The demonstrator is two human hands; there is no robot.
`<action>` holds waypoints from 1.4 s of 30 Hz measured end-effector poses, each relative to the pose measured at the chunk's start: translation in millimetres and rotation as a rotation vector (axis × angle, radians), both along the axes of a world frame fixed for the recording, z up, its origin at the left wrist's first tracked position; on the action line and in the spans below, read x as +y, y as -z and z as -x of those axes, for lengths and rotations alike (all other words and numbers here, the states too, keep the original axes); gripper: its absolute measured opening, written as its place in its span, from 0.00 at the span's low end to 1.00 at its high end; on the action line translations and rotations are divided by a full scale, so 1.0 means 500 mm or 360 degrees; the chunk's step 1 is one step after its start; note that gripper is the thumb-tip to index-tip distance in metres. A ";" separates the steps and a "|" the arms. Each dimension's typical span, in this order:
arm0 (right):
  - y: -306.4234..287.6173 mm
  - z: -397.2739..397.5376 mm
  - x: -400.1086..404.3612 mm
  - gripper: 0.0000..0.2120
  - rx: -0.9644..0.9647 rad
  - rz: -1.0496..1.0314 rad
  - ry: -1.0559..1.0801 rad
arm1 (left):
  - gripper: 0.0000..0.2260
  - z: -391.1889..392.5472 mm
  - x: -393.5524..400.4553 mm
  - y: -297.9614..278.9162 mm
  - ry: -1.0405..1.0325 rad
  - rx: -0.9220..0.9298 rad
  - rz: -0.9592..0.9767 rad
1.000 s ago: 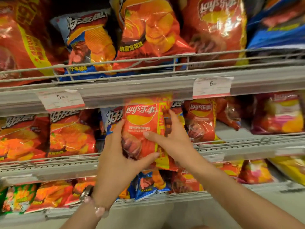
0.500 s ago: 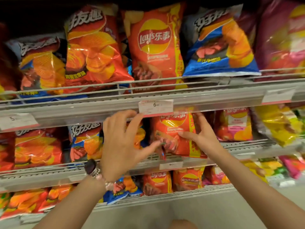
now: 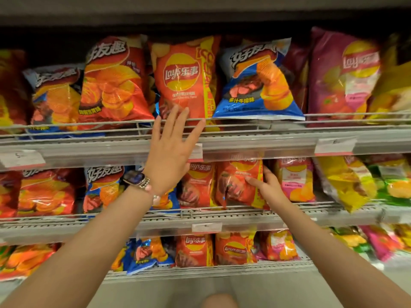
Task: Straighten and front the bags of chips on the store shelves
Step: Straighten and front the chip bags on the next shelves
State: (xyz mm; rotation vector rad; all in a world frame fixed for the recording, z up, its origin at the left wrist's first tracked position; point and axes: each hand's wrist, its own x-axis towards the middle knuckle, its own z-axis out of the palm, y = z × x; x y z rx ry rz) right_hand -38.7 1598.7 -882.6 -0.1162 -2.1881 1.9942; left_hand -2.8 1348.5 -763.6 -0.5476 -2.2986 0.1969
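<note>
Three wire-fronted shelves carry chip bags. My left hand (image 3: pixel 170 150) is raised with straight, spread fingers; its fingertips reach the bottom of an upright red Lay's bag (image 3: pixel 183 78) on the top shelf. My right hand (image 3: pixel 268 185) is on the middle shelf, its fingers round the right edge of a red Lay's bag (image 3: pixel 239 183) and the thumb on the bag's front. A second red Lay's bag (image 3: pixel 199 185) stands just left of it. A blue bag (image 3: pixel 255 83) leans to the right of the top red bag.
The top shelf's wire rail (image 3: pixel 244 121) runs in front of the bags. Price tags (image 3: pixel 334 146) hang on the shelf strips. Purple (image 3: pixel 342 74) and yellow (image 3: pixel 347 181) bags fill the right side, red and orange bags (image 3: pixel 113 85) the left. The bottom shelf (image 3: pixel 206 268) holds more bags.
My left hand has let go of the middle-shelf bag and risen to the top shelf. My right hand still holds the red bag, now standing on the middle shelf. The view has tilted up.
</note>
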 end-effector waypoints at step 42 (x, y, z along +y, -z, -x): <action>-0.190 -0.181 -0.112 0.18 0.1161 -0.0730 0.0426 | 0.40 0.014 0.017 0.002 -0.0350 0.0062 0.0112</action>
